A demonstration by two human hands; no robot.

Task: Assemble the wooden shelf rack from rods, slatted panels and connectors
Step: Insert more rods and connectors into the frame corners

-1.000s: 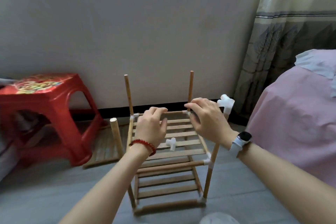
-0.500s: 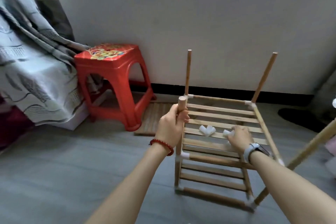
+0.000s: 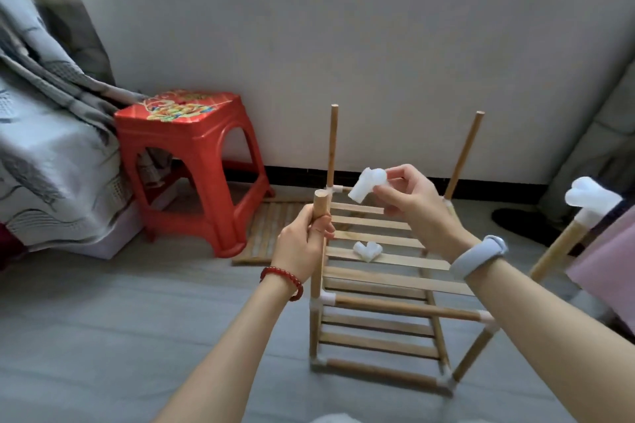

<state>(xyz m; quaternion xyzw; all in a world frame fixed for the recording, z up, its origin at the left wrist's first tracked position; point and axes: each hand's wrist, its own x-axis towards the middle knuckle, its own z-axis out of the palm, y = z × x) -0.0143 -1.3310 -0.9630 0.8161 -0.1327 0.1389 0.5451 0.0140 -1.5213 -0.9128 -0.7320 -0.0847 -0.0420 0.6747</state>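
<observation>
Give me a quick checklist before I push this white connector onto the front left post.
1. Post steadied: left hand grips the front left rod just below its top. Ok.
2. Rod top bare, no cap on it. Ok.
3. Connector in hand: right hand pinches the white connector. Ok.
4. Connector over the rod: it sits up and to the right of the top. Not ok.
5. Open socket facing down: cannot tell.
6. Spare connector lies loose on the upper slatted panel, apart from the rod. Ok.
</observation>
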